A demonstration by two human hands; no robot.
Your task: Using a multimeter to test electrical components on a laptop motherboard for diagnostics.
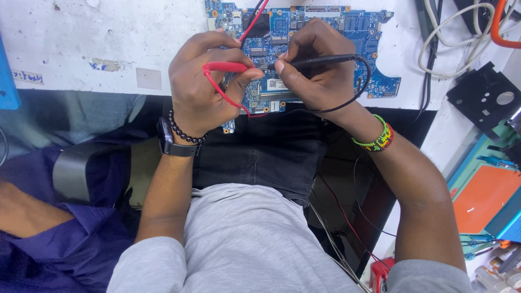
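A blue circuit board point(353, 32) lies on the white bench point(108, 38) at the front edge, partly overhanging it. My left hand point(203, 87) grips a red test probe point(225, 67) pointing right toward the board's middle. My right hand point(317, 65) pinches a black test probe point(320, 61) pointing left. The two tips meet close together on the board between my hands, just above a white label point(277, 84). Red and black leads loop away from the probes. Which component the tips touch is hidden by my fingers.
White and orange cables point(461, 38) coil at the back right. A black bracket point(483, 95) and an orange mat point(485, 195) lie on the right. Another person in dark blue clothing point(59, 217) sits at my left. A blue object point(6, 81) is at the left edge.
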